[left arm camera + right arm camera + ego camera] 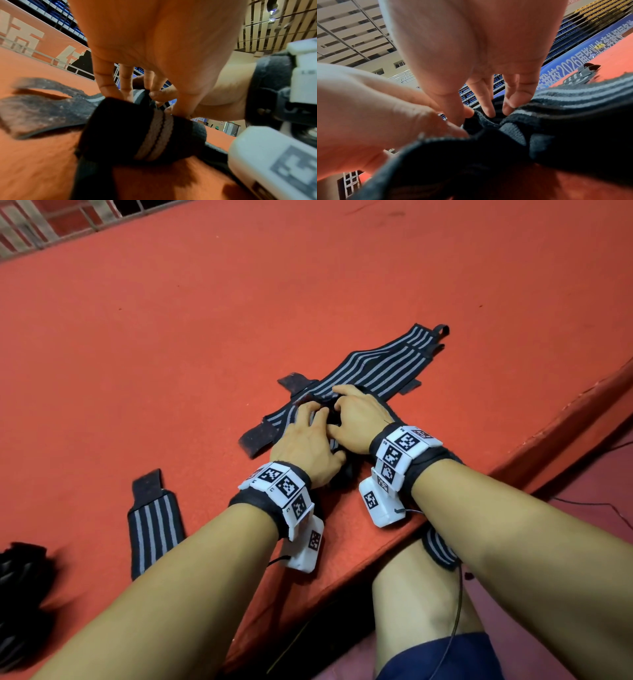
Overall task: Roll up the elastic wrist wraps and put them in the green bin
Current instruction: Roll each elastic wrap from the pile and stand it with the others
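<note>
Here, both pressing down on the striped wrist wrap (373, 368) on the red mat (171, 337): left hand (308, 440) pinching the started roll (142, 129), right hand (356, 419) with curled fingertips (488, 108) gripping the fabric, probably to keep the coil tight. Lying flat beyond the hands, the unrolled length, ready for feeding in. Nowhere in view, the green bin.

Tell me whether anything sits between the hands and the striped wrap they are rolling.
Nothing visible does. The left hand and right hand both grip the black, grey-striped elastic wrist wrap on the red mat. No green bin shows in any view.
</note>
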The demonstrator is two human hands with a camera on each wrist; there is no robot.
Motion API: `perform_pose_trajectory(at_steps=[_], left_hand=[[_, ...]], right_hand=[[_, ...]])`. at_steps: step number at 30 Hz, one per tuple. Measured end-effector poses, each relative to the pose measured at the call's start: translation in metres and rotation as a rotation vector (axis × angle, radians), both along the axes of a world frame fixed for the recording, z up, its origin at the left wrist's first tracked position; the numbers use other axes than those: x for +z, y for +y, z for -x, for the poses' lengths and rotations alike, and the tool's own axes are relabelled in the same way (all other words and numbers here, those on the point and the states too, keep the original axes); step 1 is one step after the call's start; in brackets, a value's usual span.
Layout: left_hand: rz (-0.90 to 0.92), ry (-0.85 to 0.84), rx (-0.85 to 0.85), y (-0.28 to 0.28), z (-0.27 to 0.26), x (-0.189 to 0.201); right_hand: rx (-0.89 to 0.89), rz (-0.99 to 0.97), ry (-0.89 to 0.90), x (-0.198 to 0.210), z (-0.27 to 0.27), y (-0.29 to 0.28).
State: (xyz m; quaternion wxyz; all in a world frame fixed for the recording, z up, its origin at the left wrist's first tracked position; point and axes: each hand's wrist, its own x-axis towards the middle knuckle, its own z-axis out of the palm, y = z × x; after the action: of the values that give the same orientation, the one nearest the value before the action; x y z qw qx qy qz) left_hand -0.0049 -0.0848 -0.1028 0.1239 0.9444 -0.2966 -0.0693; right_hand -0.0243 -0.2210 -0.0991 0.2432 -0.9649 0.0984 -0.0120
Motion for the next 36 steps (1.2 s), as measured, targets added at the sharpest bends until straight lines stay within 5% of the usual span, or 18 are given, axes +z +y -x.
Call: perform_pose_trajectory(at_steps=[14, 31, 36], left_hand=[[0.142, -0.086, 0.024, -0.005, 0.000, 0.009], [0.163, -0.247, 0.099, 0.002, -0.009, 0.017], [0.019, -0.222, 0.052, 0.004, -0.009, 0.015]], right_hand=[[-0.041, -0.121, -0.182, 0.003, 0.016, 0.001], [-0.067, -0.545, -0.295, -0.011, 0.020, -0.003], [-0.169, -0.531, -0.340, -0.005, 0.016, -0.010]])
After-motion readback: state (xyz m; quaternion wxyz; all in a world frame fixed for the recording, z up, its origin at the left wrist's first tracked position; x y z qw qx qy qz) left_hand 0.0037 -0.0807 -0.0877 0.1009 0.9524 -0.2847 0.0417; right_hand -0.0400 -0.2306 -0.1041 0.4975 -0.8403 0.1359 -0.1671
